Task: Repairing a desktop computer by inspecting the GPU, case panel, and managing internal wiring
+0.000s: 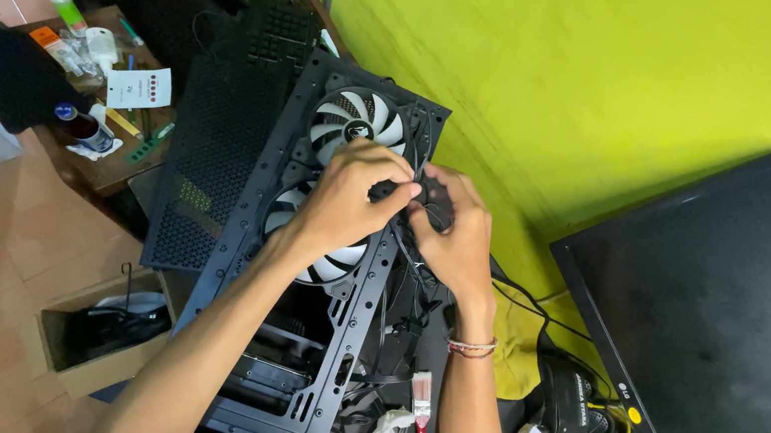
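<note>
Both hands [406, 214] cover the black cable bundle [435, 203] between them, their grip unclear; the lower case fan [333, 265] half hidden; monitor [721, 334] cut off right.

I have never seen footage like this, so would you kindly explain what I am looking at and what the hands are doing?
This is one picture from a camera worn on a person's head, looking down at that person's own two bare hands. The left hand and the right hand meet over an open black computer case with two white-bladed fans. Together they pinch a bunch of black cables beside the fans. A perforated black panel leans to the left, and a small paintbrush lies below. A dark monitor rests against the green wall. A cluttered little table and a cardboard box stand on the floor.
</note>
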